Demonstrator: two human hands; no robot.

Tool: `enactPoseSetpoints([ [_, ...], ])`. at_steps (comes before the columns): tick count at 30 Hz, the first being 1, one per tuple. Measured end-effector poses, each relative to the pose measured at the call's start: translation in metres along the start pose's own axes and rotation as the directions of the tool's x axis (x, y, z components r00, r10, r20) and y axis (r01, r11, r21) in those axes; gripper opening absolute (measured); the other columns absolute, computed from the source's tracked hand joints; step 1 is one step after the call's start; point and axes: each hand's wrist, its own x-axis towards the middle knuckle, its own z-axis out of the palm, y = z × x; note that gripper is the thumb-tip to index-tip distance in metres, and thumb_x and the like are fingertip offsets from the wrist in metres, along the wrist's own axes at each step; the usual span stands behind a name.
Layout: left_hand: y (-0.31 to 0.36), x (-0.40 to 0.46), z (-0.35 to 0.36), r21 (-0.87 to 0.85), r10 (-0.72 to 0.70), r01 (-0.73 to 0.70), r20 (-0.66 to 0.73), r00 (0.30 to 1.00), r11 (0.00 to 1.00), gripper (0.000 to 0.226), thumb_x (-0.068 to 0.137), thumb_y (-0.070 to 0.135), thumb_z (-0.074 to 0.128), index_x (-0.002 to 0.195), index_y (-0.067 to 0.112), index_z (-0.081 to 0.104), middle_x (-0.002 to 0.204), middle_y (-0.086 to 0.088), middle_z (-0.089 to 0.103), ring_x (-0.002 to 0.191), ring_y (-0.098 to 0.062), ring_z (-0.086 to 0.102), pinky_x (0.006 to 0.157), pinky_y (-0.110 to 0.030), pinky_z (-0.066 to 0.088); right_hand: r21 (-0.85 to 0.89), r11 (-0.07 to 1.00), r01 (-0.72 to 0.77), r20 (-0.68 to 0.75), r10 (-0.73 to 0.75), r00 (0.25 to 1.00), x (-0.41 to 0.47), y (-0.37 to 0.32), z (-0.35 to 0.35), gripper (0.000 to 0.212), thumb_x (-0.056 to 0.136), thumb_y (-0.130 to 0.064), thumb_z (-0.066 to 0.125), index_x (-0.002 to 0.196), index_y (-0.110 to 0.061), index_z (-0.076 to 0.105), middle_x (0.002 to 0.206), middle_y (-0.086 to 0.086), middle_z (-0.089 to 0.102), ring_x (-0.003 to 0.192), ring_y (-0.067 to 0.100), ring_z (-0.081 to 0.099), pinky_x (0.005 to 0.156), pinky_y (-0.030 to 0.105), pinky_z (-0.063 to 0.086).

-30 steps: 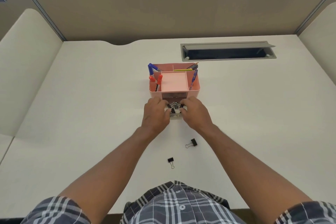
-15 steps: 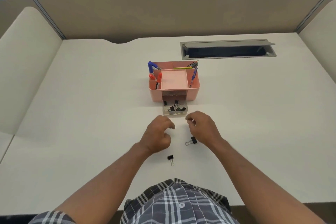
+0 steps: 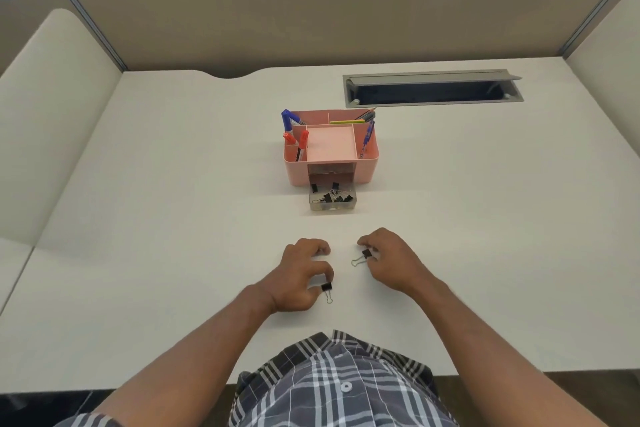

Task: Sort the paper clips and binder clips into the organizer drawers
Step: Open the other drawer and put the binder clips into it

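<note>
Your left grip [image 3: 304, 274] is closed thumb-and-finger on a small black binder clip [image 3: 326, 286], its wire handles trailing toward you, low on the surface [image 3: 173, 218]; whether the clip has left the surface yet I cannot tell. Your right grip [image 3: 391, 258] is pinched on a second black binder clip [image 3: 366, 254], whose wire loop pokes out to the left of your fingers. The two hands sit near each other, apart, in front of your body.

Ahead of them, the pink desk organizer [image 3: 330, 149] stands mid-surface with red and blue pens upright in its left pocket, a pencil and yellow stick across the back, and a blue pen on the right. Its lower clear drawer [image 3: 331, 199] is pulled out toward you and already holds a heap of black binder clips. A second drawer sits shut above it; what it holds is too dim to read. Farther right, the grey cable hatch [image 3: 433, 88] is propped open, well clear of the work.

My reading: you are on the pick-up step for what look like the last two loose clips, since no others show on the surface. The next move calls for lifting both clips, carrying them forward over the open drawer, and letting go above the heap, one hand at a time, since the drawer looks narrow for both hands. Keep the release low so the clips don't bounce out over the drawer's shallow front wall. After that, the drawer wants pushing home.
</note>
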Motion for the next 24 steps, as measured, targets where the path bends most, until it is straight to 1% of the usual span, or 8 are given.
enactPoseSetpoints([
  [2,-0.001,0.001,0.000,0.003,-0.017,0.017,-0.031,0.999,1.000,0.021,0.077,0.025,0.066,0.096,0.033,0.063,0.132,0.004,0.040,0.128,-0.017,0.036,0.100,-0.047,0.032,-0.006,1.000,0.003,0.015,-0.003,1.000,0.000,0.001,0.000,0.042,0.086,-0.009,0.055,0.126,-0.021,0.061,0.116,-0.001,0.056,0.110,0.017,0.053,0.096,0.032,0.046],
  [6,-0.002,0.005,-0.005,-0.067,-0.069,0.068,-0.015,0.997,0.995,0.039,0.072,0.016,0.063,0.108,0.033,0.061,0.129,0.005,0.041,0.124,-0.014,0.035,0.103,-0.038,0.025,-0.002,1.000,-0.004,0.016,0.004,1.000,0.000,0.002,0.000,0.043,0.088,-0.013,0.057,0.130,-0.021,0.057,0.119,-0.002,0.052,0.111,0.014,0.052,0.096,0.027,0.043],
  [9,0.001,0.006,-0.003,0.007,-0.033,0.033,-0.036,0.999,0.999,0.029,0.080,0.039,0.064,0.108,0.031,0.060,0.116,0.008,0.045,0.111,-0.013,0.039,0.095,-0.035,0.029,0.007,1.000,-0.015,0.017,0.015,1.000,0.000,0.003,0.000,0.043,0.088,-0.016,0.058,0.130,-0.022,0.057,0.118,-0.003,0.052,0.110,0.014,0.053,0.095,0.026,0.043],
  [11,0.004,0.004,0.006,0.102,-0.014,0.019,-0.050,0.999,0.995,0.034,0.083,0.058,0.059,0.103,0.030,0.060,0.106,0.009,0.047,0.101,-0.012,0.042,0.088,-0.032,0.031,0.001,1.000,-0.010,0.012,0.010,1.000,0.001,0.002,0.000,0.043,0.087,-0.016,0.058,0.130,-0.022,0.058,0.117,-0.002,0.052,0.110,0.015,0.053,0.094,0.025,0.043],
  [12,0.005,0.003,0.011,0.135,-0.006,0.015,-0.070,0.998,0.991,0.034,0.085,0.060,0.057,0.100,0.029,0.059,0.101,0.010,0.049,0.096,-0.012,0.043,0.084,-0.031,0.032,0.000,1.000,-0.007,0.008,0.007,1.000,0.001,0.002,0.001,0.043,0.087,-0.016,0.058,0.130,-0.021,0.058,0.116,-0.002,0.052,0.109,0.015,0.053,0.092,0.023,0.041],
  [17,0.003,0.008,0.016,0.155,-0.001,0.030,-0.185,0.983,0.987,0.016,0.092,0.039,0.055,0.096,0.025,0.061,0.092,0.008,0.057,0.087,-0.015,0.050,0.076,-0.031,0.038,0.001,1.000,-0.007,-0.012,0.007,1.000,0.002,0.000,0.003,0.041,0.088,-0.015,0.056,0.129,-0.018,0.059,0.116,-0.001,0.052,0.109,0.015,0.052,0.088,0.020,0.038],
  [21,-0.001,0.015,0.009,0.149,-0.017,0.054,-0.236,0.972,0.987,0.013,0.093,0.024,0.056,0.101,0.017,0.063,0.095,0.002,0.058,0.087,-0.020,0.051,0.077,-0.035,0.045,-0.040,0.999,0.014,-0.023,-0.015,1.000,0.003,-0.003,0.003,0.036,0.090,-0.014,0.054,0.125,-0.017,0.061,0.114,0.001,0.053,0.107,0.017,0.053,0.089,0.025,0.043],
  [24,-0.003,0.019,0.007,0.143,-0.029,0.067,-0.257,0.966,0.987,0.017,0.092,0.017,0.056,0.108,0.013,0.063,0.099,-0.002,0.058,0.091,-0.021,0.051,0.082,-0.035,0.046,-0.079,0.995,0.054,-0.020,-0.056,0.998,0.003,-0.004,0.006,0.032,0.091,-0.014,0.053,0.122,-0.016,0.063,0.111,0.001,0.053,0.103,0.017,0.052,0.084,0.024,0.041],
])
